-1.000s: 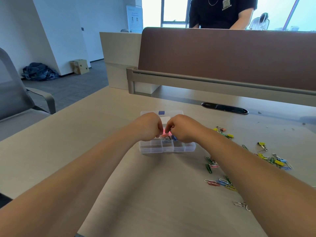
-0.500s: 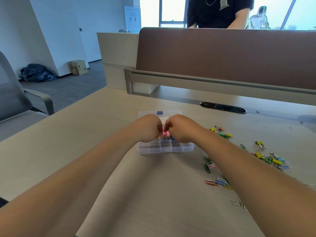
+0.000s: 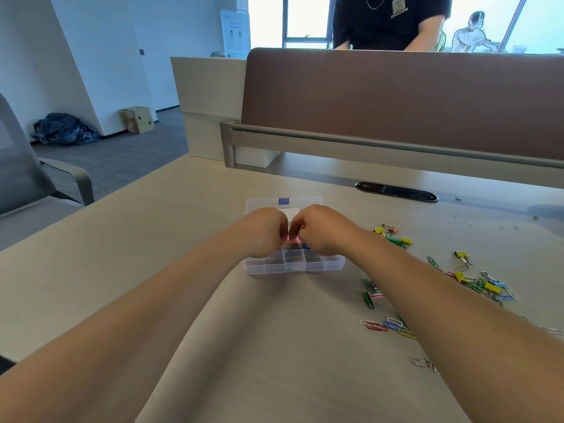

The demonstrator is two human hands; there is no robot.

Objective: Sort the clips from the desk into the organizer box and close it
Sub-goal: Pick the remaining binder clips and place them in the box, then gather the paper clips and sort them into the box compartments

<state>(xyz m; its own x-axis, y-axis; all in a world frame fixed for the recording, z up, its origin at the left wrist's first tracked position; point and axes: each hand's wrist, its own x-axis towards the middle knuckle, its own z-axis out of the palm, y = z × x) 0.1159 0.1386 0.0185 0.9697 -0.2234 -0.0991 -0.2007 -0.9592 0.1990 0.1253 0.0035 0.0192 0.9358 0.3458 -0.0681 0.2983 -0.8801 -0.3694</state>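
Sorting looks barely begun: one organizer box, lid open, holds few clips. The left hand and right hand curl together over a pink clip above it; which one pinches it I cannot tell. At four o'clock, five yellow binder clips and a dozen-odd paper clips lie loose.

the organizer box is clear plastic with a small blue label on its lid, and a pink clip shows over its middle. the counter is pale beige with a faint wood grain. the loose paper clips are red, blue, green, yellow and silver; the binder clips are yellow. the partition is brown, the chair grey.
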